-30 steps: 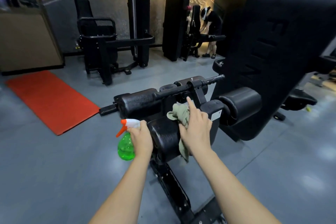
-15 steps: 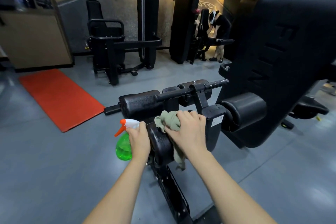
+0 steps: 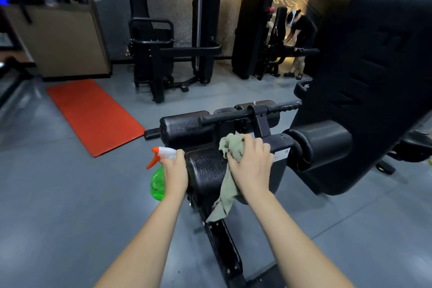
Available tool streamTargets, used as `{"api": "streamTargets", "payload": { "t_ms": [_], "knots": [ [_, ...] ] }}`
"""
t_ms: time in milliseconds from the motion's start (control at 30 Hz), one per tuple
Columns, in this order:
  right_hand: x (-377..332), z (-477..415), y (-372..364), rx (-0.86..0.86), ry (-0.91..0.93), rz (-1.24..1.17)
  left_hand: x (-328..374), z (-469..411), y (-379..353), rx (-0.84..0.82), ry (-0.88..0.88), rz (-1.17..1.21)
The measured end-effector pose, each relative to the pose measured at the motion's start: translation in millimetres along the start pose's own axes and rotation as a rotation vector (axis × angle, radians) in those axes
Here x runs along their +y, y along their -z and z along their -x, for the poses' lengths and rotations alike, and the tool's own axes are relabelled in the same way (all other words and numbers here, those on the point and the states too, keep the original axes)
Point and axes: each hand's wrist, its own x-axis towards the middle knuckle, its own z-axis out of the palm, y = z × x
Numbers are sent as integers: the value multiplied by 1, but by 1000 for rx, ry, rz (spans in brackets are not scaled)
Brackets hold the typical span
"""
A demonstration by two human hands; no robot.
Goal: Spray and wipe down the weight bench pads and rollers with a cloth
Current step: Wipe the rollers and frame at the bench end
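The right hand (image 3: 253, 166) lay on the near roller (image 3: 205, 170) at the weight bench's foot end, fingers curled over a bunched grey-green cloth (image 3: 228, 190) and pressing it against the roller's right end, while the cloth's tail hung down the front. The left hand (image 3: 175, 170) gripped the neck of a green spray bottle (image 3: 157, 184) just beside the roller's left end. A red mat (image 3: 93, 114) lay on the floor, far left.
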Motion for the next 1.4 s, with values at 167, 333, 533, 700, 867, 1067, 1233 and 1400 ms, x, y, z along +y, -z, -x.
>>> {"api": "streamTargets", "payload": {
  "t_ms": [167, 333, 533, 700, 867, 1067, 1233, 1400],
  "knots": [
    [-4, 8, -12, 38, 116, -240, -1, -3, -1, 0, 23, -12],
    [-1, -5, 1, -117, 173, -182, 1, -2, 2, 6, 31, -25],
    [15, -12, 4, 54, -58, -65, 0, 0, 4, 17, 36, -38],
    [-19, 38, -15, 120, 137, -191, -5, -5, 4, 24, 60, -51],
    [-17, 46, -8, 38, 377, -210, -3, -9, 0, 11, 33, -16],
    [26, 9, 0, 64, 83, -170, -2, -11, 2, -7, 71, -3],
    [-20, 30, 1, 94, -154, -403, -4, -13, 2, -3, 75, -2],
    [-18, 51, -3, 90, 442, -242, -5, -14, 3, -8, 88, -20]
  ]
}}
